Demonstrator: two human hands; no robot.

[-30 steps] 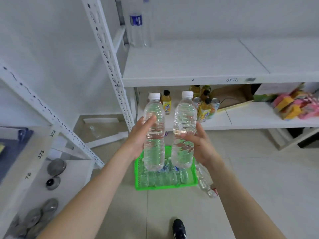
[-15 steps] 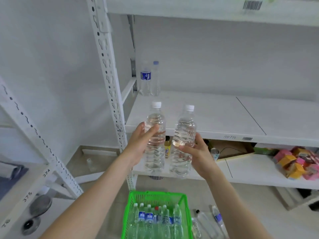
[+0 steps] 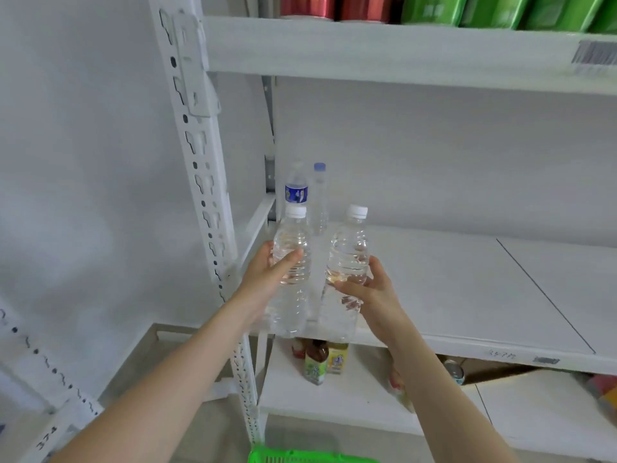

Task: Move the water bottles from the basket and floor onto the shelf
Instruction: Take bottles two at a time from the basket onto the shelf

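My left hand [image 3: 263,282] grips a clear water bottle [image 3: 293,242] with a white cap, held upright. My right hand [image 3: 370,295] holds a second clear water bottle [image 3: 349,255], also upright with a white cap. Both bottles hover at the front left edge of the white middle shelf [image 3: 450,289]. Two more water bottles stand at the shelf's back left corner: one with a blue label [image 3: 296,188] and a slimmer one with a pale blue cap [image 3: 319,195]. Only the rim of the green basket [image 3: 300,457] shows at the bottom edge.
A perforated white upright post [image 3: 200,162] stands just left of the bottles. The shelf above [image 3: 384,55] carries red and green packs. The lower shelf [image 3: 350,396] holds small juice bottles [image 3: 315,365] and a can [image 3: 454,372]. Another white rack [image 3: 50,396] stands at the left.
Both hands have lifted the two bottles up from basket height to the front edge of the middle shelf. The view has tilted upward, so the basket is almost out of frame.
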